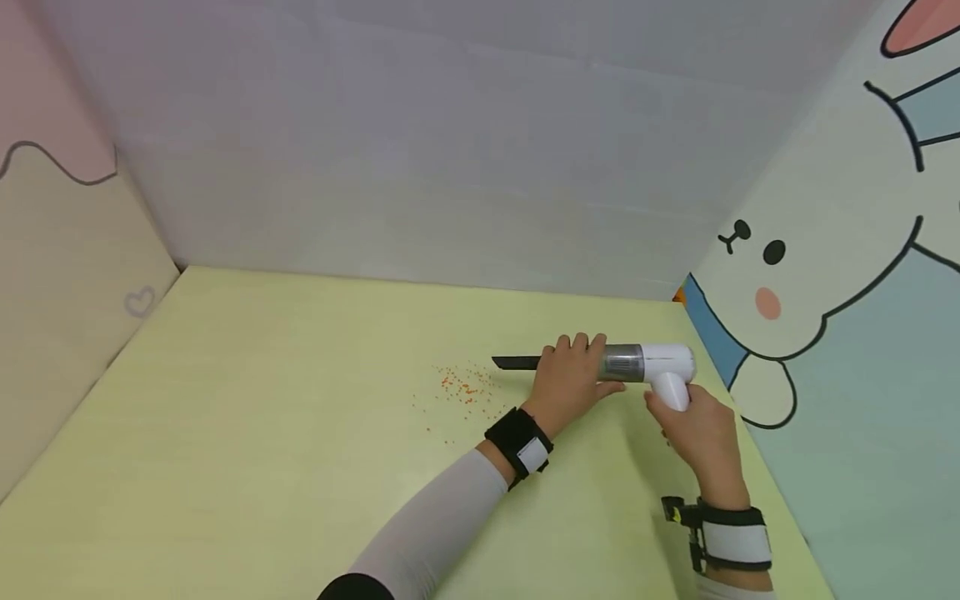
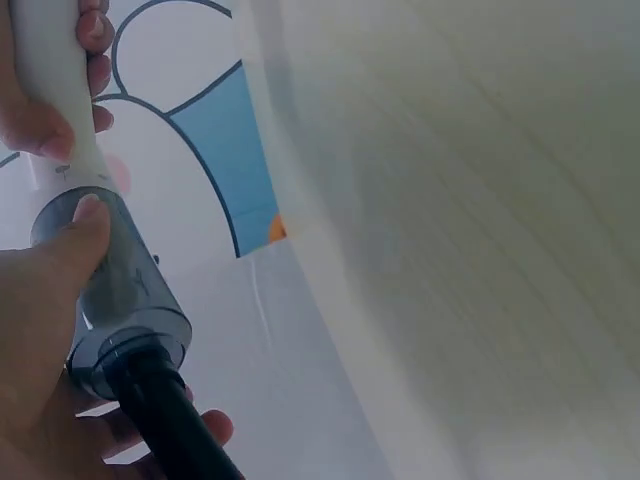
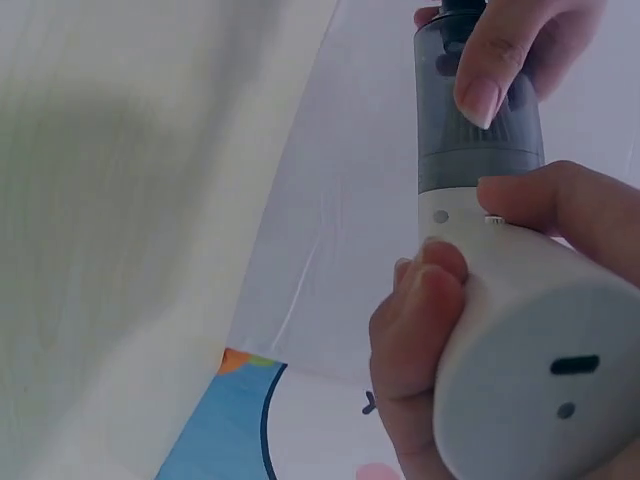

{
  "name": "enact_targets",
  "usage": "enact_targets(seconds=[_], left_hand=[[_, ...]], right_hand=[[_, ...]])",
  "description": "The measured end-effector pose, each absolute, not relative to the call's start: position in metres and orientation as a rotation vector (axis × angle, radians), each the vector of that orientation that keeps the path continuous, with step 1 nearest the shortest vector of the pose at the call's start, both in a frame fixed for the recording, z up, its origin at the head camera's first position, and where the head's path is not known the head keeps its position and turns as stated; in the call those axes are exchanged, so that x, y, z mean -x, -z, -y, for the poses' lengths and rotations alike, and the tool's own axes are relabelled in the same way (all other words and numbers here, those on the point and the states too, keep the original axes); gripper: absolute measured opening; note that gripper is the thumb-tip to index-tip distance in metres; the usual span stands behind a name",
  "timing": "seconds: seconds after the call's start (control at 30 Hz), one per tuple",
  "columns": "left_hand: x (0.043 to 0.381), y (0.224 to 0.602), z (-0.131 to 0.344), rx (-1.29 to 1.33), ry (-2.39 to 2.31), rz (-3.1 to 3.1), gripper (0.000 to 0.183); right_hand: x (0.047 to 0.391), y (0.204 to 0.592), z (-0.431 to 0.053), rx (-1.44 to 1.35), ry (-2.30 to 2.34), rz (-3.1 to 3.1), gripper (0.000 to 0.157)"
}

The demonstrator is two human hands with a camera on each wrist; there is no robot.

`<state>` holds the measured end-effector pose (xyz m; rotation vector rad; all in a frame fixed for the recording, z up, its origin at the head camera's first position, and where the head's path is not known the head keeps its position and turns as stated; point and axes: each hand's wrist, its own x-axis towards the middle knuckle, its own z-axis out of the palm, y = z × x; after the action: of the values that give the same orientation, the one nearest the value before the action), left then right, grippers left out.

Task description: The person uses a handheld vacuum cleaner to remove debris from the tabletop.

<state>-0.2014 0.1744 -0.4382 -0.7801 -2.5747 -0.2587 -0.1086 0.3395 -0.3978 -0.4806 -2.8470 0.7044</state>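
A white handheld vacuum cleaner (image 1: 667, 360) with a clear dust cup (image 1: 624, 363) and a black crevice nozzle (image 1: 514, 363) is held above the table, nozzle pointing left. My left hand (image 1: 567, 382) grips it around the front of the dust cup; in the left wrist view the thumb lies along the clear plastic. My right hand (image 1: 701, 429) holds the white handle (image 1: 671, 392). By the right wrist view, that thumb rests beside a small button (image 3: 494, 219) on the body. Orange crumbs (image 1: 467, 388) lie scattered on the table, just left of and below the nozzle tip.
The pale yellow table (image 1: 247, 433) meets a grey-white panel (image 1: 420, 167) at the back. A cartoon-printed wall (image 1: 862, 350) stands close on the right, near the right hand. Another panel (image 1: 67, 292) borders the left edge.
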Motion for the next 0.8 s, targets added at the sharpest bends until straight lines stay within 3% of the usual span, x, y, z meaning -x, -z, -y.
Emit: enact_targets(seconds=[0.13, 0.37, 0.47, 0.8], left_hand=[[0.196, 0.441, -0.177, 0.763, 0.17, 2.573, 0.077], [0.183, 0.443, -0.182, 0.819, 0.101, 2.596, 0.034], [0.178, 0.443, -0.187, 0.823, 0.102, 2.595, 0.024], [0.165, 0.453, -0.203, 0.777, 0.188, 2.675, 0.024]], right_hand=[[0.1, 0.394, -0.357, 0.542, -0.639, 2.846, 0.064], [0.086, 0.392, -0.38, 0.639, -0.622, 2.878, 0.068], [0.081, 0.391, -0.384, 0.661, -0.612, 2.884, 0.067], [0.071, 0.387, -0.391, 0.621, -0.573, 2.917, 0.065]])
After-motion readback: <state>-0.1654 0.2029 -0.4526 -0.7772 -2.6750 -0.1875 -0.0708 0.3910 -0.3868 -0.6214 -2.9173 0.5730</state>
